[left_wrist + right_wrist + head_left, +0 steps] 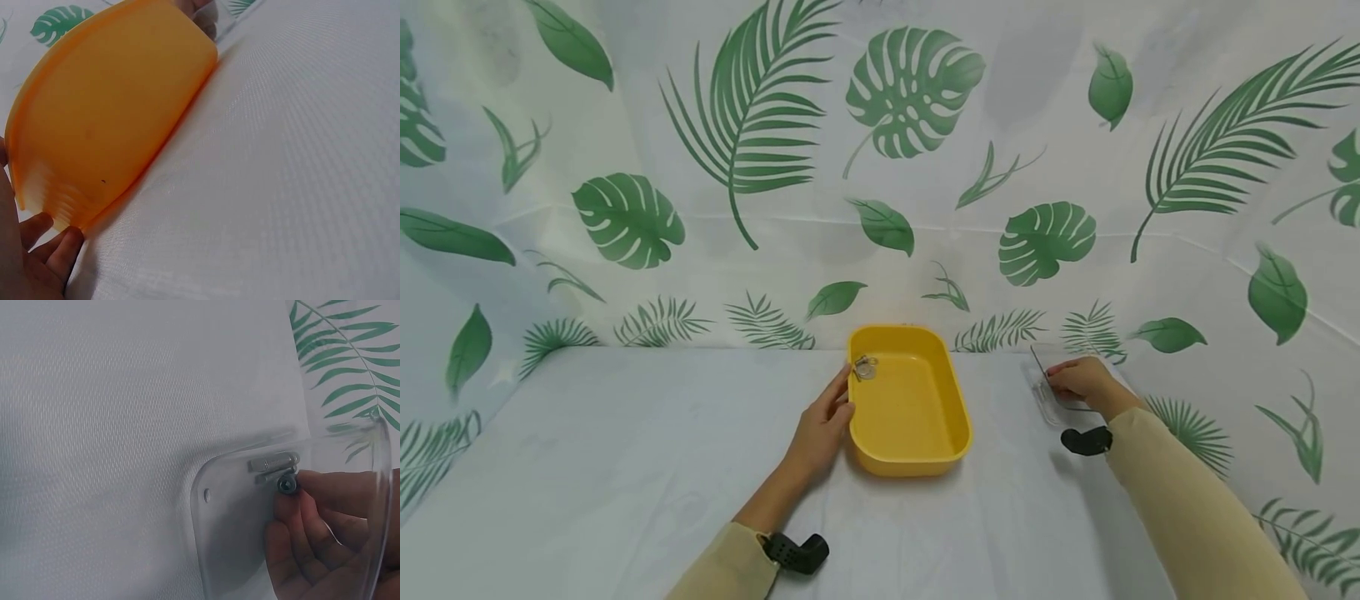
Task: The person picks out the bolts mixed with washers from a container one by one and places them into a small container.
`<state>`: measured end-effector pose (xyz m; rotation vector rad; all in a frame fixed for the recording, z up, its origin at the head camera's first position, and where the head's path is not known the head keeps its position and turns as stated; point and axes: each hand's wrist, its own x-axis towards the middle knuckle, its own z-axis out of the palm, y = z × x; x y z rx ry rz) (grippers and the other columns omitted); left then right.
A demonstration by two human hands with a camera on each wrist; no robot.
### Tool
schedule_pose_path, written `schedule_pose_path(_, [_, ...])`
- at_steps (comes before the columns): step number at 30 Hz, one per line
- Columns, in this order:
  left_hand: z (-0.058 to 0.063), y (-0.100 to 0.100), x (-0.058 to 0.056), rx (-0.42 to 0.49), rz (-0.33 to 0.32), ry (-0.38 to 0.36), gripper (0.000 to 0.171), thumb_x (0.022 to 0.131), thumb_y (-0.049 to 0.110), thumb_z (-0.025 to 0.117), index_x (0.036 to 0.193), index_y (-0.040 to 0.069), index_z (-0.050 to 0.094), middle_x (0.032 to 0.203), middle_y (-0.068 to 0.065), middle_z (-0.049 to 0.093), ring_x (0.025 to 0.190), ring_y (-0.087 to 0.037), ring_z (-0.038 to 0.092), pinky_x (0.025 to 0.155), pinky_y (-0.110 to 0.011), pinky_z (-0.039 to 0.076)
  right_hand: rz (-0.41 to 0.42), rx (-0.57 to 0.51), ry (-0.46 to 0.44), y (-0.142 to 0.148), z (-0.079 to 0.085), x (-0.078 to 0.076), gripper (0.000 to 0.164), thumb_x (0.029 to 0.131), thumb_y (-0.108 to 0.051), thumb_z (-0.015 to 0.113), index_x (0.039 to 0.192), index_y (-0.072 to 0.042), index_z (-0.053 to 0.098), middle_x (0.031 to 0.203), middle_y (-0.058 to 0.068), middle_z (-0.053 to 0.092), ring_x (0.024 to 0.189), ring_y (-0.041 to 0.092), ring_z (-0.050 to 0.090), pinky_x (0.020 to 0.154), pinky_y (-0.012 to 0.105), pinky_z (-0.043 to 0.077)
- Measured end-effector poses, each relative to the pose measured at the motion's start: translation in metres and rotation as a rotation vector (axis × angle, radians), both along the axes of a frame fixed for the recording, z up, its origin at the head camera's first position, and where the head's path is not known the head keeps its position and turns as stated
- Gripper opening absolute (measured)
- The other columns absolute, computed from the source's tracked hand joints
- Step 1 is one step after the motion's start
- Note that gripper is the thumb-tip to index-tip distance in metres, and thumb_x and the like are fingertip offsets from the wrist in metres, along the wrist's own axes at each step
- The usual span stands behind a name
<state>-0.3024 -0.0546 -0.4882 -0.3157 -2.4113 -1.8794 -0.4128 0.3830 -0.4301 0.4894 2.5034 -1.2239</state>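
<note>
A yellow rectangular tray [951, 392] stands on the white cloth at the centre, with a few small metal pieces [866, 367] at its far left end. My left hand [818, 432] rests against the tray's left side, fingertips touching the outer wall; the left wrist view shows the fingers [65, 253] low on that wall. To the right, my right hand [1086, 385] reaches into a clear plastic box [1047, 412]. Between thumb and fingers it pinches a socket-head bolt [287, 484]. More bolts [275, 462] lie close behind it in the box.
White cloth [625, 467] covers the tabletop. A leaf-patterned sheet [925, 200] rises behind it and along the right side, close beyond the clear box. The right forearm's sleeve [1187, 492] crosses the right side.
</note>
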Motion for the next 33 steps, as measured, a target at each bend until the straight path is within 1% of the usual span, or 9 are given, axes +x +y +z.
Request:
schedule_pose_path(10, [0.001,0.001,0.001,0.003,-0.010,0.018,0.060,0.103,0.017,0.048,0.160,0.024,0.032,0.159,-0.012,0.045,0.142,-0.032,0.050,0.117,-0.051,0.040,-0.010,0.032,0.011,0.000,-0.002,0.002,0.038,0.097,-0.007,0.059,0.131,0.010,0.058,0.087,-0.004,0.063,0.079,0.010,0.056,0.068,0.022,0.053])
schedule_pose_path(14, [0.001,0.001,0.002,0.006,-0.010,0.014,0.060,0.103,0.017,0.049,0.160,0.023,0.032,0.159,-0.011,0.045,0.142,-0.031,0.050,0.118,-0.051,0.040,0.000,0.028,0.019,0.001,-0.002,0.003,0.038,0.097,-0.007,0.059,0.131,0.011,0.058,0.089,-0.002,0.063,0.080,0.012,0.057,0.069,0.023,0.054])
schedule_pose_path(20, [0.001,0.003,0.002,0.008,-0.016,0.005,0.060,0.103,0.020,0.048,0.160,0.024,0.031,0.159,-0.010,0.045,0.143,-0.031,0.049,0.117,-0.051,0.041,0.039,0.009,0.055,0.005,0.004,0.009,0.037,0.097,-0.006,0.058,0.129,0.012,0.058,0.086,-0.007,0.065,0.077,0.007,0.059,0.069,0.021,0.055])
schedule_pose_path(22, [0.001,0.003,0.002,0.005,-0.016,0.006,0.060,0.103,0.020,0.048,0.161,0.025,0.031,0.159,-0.010,0.045,0.143,-0.030,0.049,0.117,-0.050,0.041,0.058,0.013,0.072,0.005,0.008,0.012,0.039,0.098,-0.008,0.058,0.131,0.013,0.057,0.092,-0.003,0.068,0.081,0.007,0.060,0.071,0.021,0.056])
schedule_pose_path(24, [0.000,0.002,0.002,0.002,-0.017,0.007,0.060,0.103,0.020,0.047,0.160,0.025,0.031,0.159,-0.009,0.044,0.143,-0.030,0.049,0.117,-0.050,0.041,0.079,0.022,0.086,0.002,0.013,0.015,0.042,0.099,-0.010,0.057,0.134,0.012,0.055,0.106,0.005,0.070,0.090,0.010,0.063,0.077,0.023,0.057])
schedule_pose_path(26, [-0.001,0.002,0.001,0.003,-0.016,0.013,0.060,0.103,0.019,0.048,0.160,0.025,0.031,0.159,-0.009,0.044,0.143,-0.030,0.050,0.117,-0.050,0.041,0.099,0.024,0.104,-0.002,0.019,0.018,0.045,0.101,-0.014,0.056,0.138,0.011,0.052,0.124,0.017,0.066,0.103,0.019,0.064,0.086,0.027,0.059])
schedule_pose_path(28, [-0.002,0.001,0.000,0.002,-0.014,0.019,0.060,0.103,0.019,0.048,0.160,0.025,0.032,0.159,-0.010,0.045,0.142,-0.030,0.050,0.117,-0.050,0.041,0.114,0.025,0.130,-0.009,0.025,0.019,0.049,0.102,-0.017,0.055,0.142,0.010,0.048,0.139,0.025,0.057,0.117,0.029,0.063,0.097,0.034,0.058])
schedule_pose_path(31, [-0.002,0.001,0.000,0.004,-0.008,0.022,0.060,0.103,0.018,0.048,0.160,0.026,0.032,0.159,-0.010,0.045,0.141,-0.031,0.051,0.116,-0.050,0.042,0.116,0.023,0.177,-0.021,0.036,0.020,0.053,0.104,-0.021,0.053,0.147,0.008,0.044,0.148,0.030,0.049,0.128,0.034,0.059,0.107,0.040,0.053])
schedule_pose_path(33, [-0.002,0.000,0.000,0.000,-0.004,0.018,0.060,0.103,0.018,0.047,0.160,0.027,0.032,0.159,-0.010,0.045,0.141,-0.031,0.051,0.116,-0.050,0.042,0.118,0.017,0.201,-0.030,0.043,0.021,0.054,0.104,-0.023,0.054,0.148,0.006,0.043,0.147,0.029,0.050,0.123,0.030,0.064,0.106,0.039,0.053])
